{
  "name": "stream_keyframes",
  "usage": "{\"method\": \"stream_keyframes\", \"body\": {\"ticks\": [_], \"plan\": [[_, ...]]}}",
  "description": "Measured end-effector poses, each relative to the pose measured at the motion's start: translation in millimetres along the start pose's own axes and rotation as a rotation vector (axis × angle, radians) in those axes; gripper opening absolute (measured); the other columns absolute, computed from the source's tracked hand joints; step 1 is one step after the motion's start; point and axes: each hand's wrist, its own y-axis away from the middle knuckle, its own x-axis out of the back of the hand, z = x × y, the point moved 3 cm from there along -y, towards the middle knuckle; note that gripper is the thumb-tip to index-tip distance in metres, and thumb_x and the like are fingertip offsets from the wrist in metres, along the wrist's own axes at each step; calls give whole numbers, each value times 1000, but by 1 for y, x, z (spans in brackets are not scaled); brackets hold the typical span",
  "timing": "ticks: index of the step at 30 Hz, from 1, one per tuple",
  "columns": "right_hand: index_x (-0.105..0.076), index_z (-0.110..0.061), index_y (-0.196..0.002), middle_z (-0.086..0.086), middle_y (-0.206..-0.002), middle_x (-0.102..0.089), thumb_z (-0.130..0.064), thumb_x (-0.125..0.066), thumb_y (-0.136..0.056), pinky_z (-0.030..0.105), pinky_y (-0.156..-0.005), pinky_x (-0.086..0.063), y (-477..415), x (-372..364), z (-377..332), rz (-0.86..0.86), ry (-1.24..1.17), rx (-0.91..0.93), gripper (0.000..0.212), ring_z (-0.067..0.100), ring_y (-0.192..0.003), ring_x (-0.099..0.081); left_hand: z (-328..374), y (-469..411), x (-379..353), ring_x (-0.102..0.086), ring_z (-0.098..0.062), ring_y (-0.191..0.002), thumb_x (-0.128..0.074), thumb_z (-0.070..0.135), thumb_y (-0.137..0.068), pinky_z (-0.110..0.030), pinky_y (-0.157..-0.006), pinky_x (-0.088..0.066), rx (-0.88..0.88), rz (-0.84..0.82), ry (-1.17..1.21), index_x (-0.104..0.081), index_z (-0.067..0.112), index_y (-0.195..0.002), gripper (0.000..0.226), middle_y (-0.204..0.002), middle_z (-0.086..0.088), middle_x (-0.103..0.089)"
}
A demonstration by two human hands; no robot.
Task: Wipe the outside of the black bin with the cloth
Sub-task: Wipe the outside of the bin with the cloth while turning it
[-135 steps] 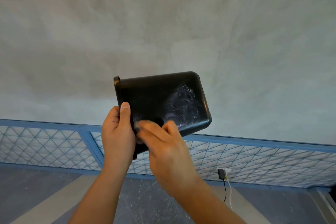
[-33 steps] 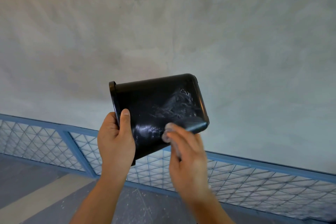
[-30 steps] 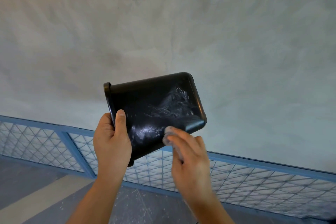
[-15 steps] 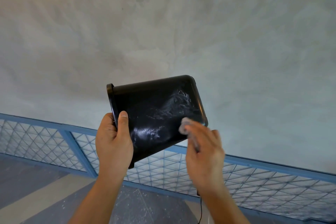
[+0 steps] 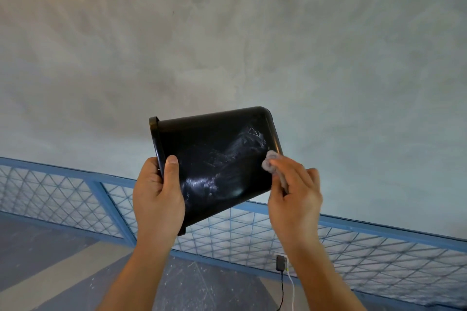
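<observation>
Wiping step: black bin (image 5: 214, 159) held aloft, my left hand (image 5: 158, 197) gripping its rim; right hand (image 5: 294, 197) pinching cloth (image 5: 270, 164) against bin's base corner. Next: probably rotate bin, wipe unwiped sides.

The bin (image 5: 214, 159) lies sideways, rim left, base right. The left hand (image 5: 158, 197) holds its rim end; the right hand (image 5: 294, 197) presses the cloth (image 5: 269, 164) against its base end. A mesh railing (image 5: 75, 199) runs behind, below.
</observation>
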Motion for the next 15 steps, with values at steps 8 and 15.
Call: {"method": "stream_keyframes", "body": {"ticks": [8, 15], "plan": [[-76, -18, -115, -10, -131, -67, 1, -67, -91, 23, -93, -50, 47, -27, -51, -241, -54, 212, 32, 15, -109, -59, 1, 4, -4, -59, -19, -69, -48, 38, -107, -38, -58, -47, -38, -13, -14, -57, 22, -86, 28, -77, -4, -61], [-75, -22, -110, -20, -120, -64, 3, -71, -89, 27, -75, -56, -5, -2, -6, -1, 4, -53, 33, 10, -95, -55, 3, 5, 1, -58, -18, -71, -47, 38, -108, -32, -61, -44, -15, -12, 2, -58, 19, -90, 28, -77, -1, -60]]}}
